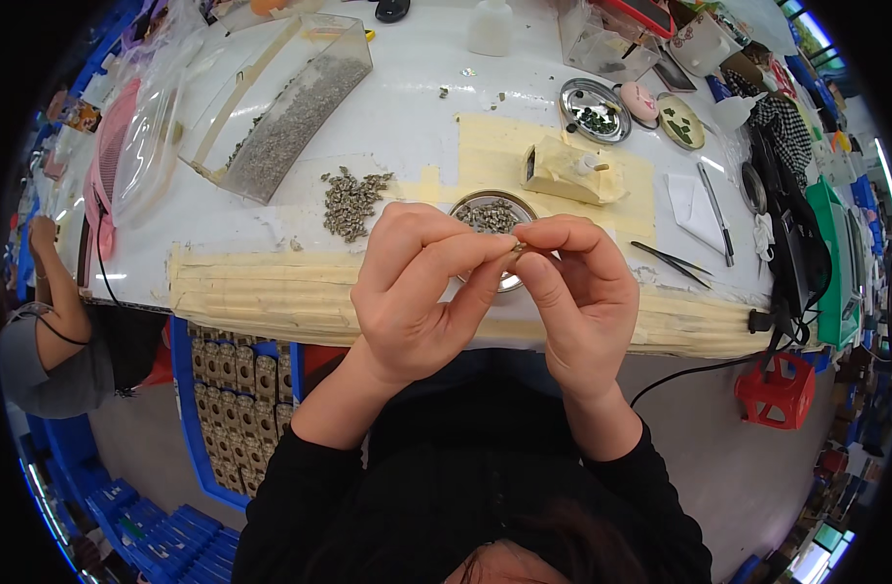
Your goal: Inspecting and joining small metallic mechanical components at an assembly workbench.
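My left hand (418,292) and my right hand (584,297) meet over the near edge of the table, thumbs and forefingers pinched together. Between the fingertips sits a small metal part (518,249), mostly covered, so its exact kind does not show. Just behind them is a round dish (534,208) holding many small metal parts (490,216); my hands hide some of its near side. A loose heap of similar small metal pieces (351,204) lies left of the dish. A taped block with a small peg (572,170) stands behind and to the right.
A clear bin of small pieces (305,112) leans at the back left. Tweezers (672,263), a pen (715,209) and a dish of dark green bits (595,110) lie right. Below the table are a blue crate of metal parts (236,404) and a red stool (777,391). Another person (56,341) sits left.
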Available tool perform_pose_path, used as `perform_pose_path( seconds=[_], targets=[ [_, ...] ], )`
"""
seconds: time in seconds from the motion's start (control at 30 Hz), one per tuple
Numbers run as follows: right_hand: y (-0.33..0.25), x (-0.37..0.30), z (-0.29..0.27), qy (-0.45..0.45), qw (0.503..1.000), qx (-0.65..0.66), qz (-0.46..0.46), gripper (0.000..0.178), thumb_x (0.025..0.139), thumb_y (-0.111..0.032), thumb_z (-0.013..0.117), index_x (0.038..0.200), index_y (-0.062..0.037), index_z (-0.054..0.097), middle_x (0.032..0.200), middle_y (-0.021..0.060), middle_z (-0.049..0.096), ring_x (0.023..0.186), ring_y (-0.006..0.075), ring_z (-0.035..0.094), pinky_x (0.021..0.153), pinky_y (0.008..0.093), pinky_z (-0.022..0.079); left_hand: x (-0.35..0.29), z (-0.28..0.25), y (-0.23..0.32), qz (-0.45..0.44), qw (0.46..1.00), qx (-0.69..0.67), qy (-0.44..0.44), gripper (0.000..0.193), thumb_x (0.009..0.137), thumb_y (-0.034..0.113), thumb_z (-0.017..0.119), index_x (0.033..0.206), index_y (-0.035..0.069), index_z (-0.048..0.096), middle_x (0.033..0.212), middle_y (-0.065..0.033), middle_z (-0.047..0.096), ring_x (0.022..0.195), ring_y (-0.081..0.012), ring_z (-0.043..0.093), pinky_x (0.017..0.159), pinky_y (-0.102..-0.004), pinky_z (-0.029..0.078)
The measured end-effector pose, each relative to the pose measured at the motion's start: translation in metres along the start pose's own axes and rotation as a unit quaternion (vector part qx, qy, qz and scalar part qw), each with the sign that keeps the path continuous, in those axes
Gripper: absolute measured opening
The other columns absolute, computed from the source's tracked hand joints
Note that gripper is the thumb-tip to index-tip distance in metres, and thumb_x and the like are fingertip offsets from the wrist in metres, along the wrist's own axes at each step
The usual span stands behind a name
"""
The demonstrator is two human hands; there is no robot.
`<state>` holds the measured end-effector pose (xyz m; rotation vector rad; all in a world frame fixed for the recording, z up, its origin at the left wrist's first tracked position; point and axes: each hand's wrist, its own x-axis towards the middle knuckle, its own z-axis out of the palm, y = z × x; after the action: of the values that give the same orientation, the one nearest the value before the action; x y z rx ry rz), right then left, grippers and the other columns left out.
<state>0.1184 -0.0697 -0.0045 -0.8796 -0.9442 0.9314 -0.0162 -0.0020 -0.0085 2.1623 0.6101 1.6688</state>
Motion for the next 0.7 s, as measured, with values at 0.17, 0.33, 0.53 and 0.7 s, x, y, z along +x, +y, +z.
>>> perform_pose_path(
  seconds=[0.17,0.33,0.53,0.7],
  targets=[
    [0.001,-0.001,0.001,0.019,0.995,-0.089,-0.049,0.017,0.086,0.006,0.071,0.103,0.0044,0.067,0.102,0.0100,0.066,0.089,0.0143,0.066,0.079,0.0282,0.055,-0.002,0.001,0.000,0.013,1.000,0.027,0.006,0.026,0.071,-0.005,0.079,0.094,0.004,0.072,0.083,-0.0045,0.062,0.073,-0.0201,0.057,0.063,-0.0309,0.044],
    [-0.001,0.006,-0.001,0.028,0.880,-0.382,-0.281,0.024,0.075,0.006,0.079,0.098,0.0017,0.074,0.096,0.0119,0.069,0.081,0.0203,0.066,0.070,0.0289,0.054,-0.001,0.002,0.000,0.012,0.999,0.041,0.001,0.025,0.071,-0.005,0.079,0.093,0.003,0.071,0.082,-0.0048,0.062,0.072,-0.0209,0.057,0.063,-0.0309,0.044],
    [0.004,0.007,-0.003,0.023,0.850,-0.408,-0.331,0.028,0.072,0.004,0.081,0.100,-0.0011,0.076,0.097,0.0111,0.069,0.079,0.0215,0.066,0.066,0.0291,0.054,0.000,0.003,0.000,-0.017,0.999,0.025,-0.010,0.021,0.072,-0.006,0.077,0.091,0.002,0.071,0.082,-0.0061,0.063,0.072,-0.0219,0.058,0.063,-0.0304,0.045],
    [0.003,0.011,-0.010,-0.020,0.839,-0.426,-0.337,0.028,0.073,0.001,0.080,0.101,-0.0029,0.075,0.095,0.0108,0.068,0.079,0.0232,0.066,0.065,0.0293,0.054,-0.004,-0.002,-0.001,-0.136,0.984,-0.089,-0.071,0.013,0.081,-0.006,0.072,0.093,-0.001,0.068,0.088,-0.0068,0.062,0.079,-0.0168,0.057,0.070,-0.0278,0.045]
  ],
)
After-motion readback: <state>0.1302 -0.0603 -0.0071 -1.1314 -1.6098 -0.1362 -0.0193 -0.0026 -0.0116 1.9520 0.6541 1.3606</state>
